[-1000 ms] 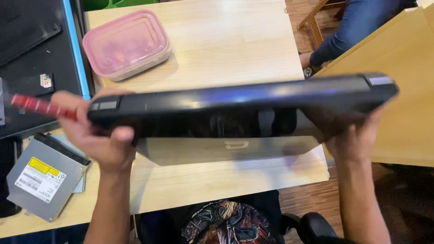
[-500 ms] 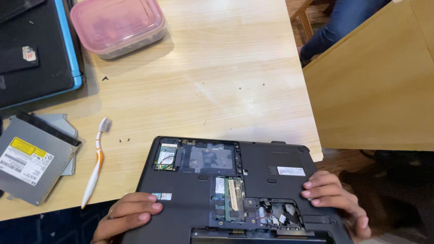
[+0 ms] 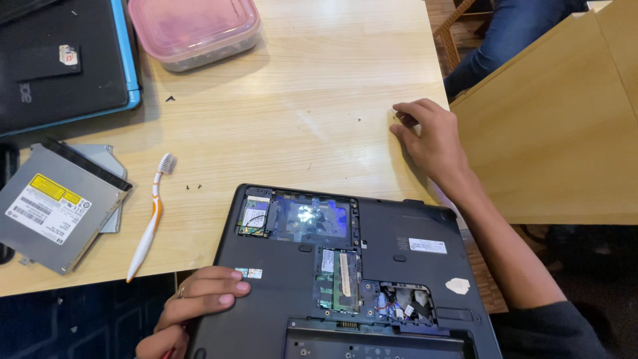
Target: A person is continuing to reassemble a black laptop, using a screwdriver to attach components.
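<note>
two laptops [image 3: 345, 279] [image 3: 63, 60], one toothbrush [image 3: 151, 216], one pink container [image 3: 194, 30], two drives [image 3: 56, 206] [image 3: 109, 189]

laptop [image 3: 372, 279] | black, upside down, bays open | near table edge

right hand [image 3: 432, 141] off laptop [image 3: 345, 279], now flat on table [image 3: 299, 113]

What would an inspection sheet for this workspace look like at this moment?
Surface: light wooden table, a few dark specks on it.
Job's things: black laptop lying underside up, covers off, boards exposed.
Clutter: toothbrush, grey optical drive, pink lidded container, second black laptop with blue edge.
Grippers: left hand rests on the laptop's edge; right hand fingertips on the table near its edge.
Cables: thin wires inside the laptop's open bay.
Surroundings: second wooden table, another person's leg.
</note>
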